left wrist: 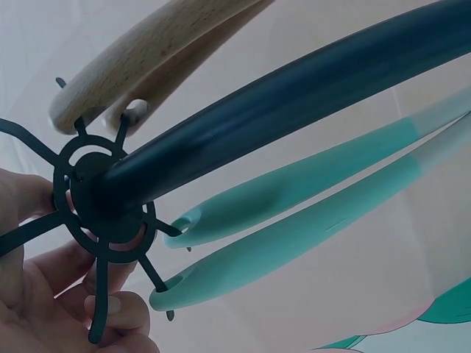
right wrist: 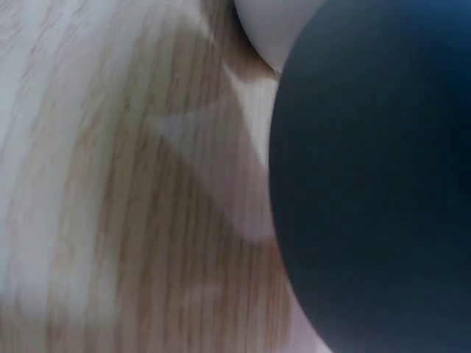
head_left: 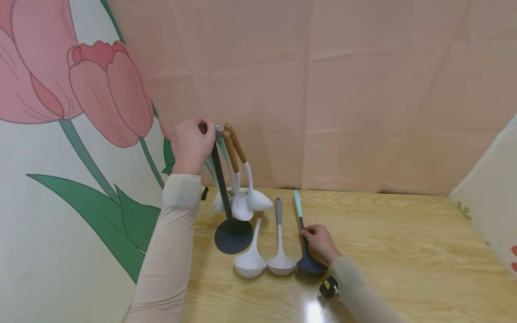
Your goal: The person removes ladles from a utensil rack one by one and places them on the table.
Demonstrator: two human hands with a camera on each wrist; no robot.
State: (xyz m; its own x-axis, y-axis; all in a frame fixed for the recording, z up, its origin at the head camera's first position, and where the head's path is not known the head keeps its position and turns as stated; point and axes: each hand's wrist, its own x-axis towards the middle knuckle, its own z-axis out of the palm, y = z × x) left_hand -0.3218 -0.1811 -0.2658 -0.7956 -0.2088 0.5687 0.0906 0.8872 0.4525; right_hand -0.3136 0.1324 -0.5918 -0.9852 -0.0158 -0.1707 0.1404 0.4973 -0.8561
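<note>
My left hand (head_left: 191, 146) grips the top of a black utensil stand (head_left: 222, 188); in the left wrist view its fingers are curled at the hooked ring (left wrist: 104, 254). Two wooden-handled utensils (head_left: 238, 146) with white heads hang from the stand, along with turquoise-handled ones (left wrist: 294, 176). On the table, my right hand (head_left: 322, 242) pinches the shaft of a dark ladle (head_left: 311, 266) with a turquoise handle end. The dark bowl fills much of the right wrist view, where the fingers are hidden. Left of it lie a grey-handled ladle (head_left: 281, 264) and a white ladle (head_left: 249, 264).
The stand's round base (head_left: 232, 244) rests on the wooden table (head_left: 404, 251) behind the white ladle. A pinkish cloth (head_left: 363, 98) hangs along the table's back edge. A tulip-printed panel (head_left: 81, 188) stands close on the left, a pale one on the right.
</note>
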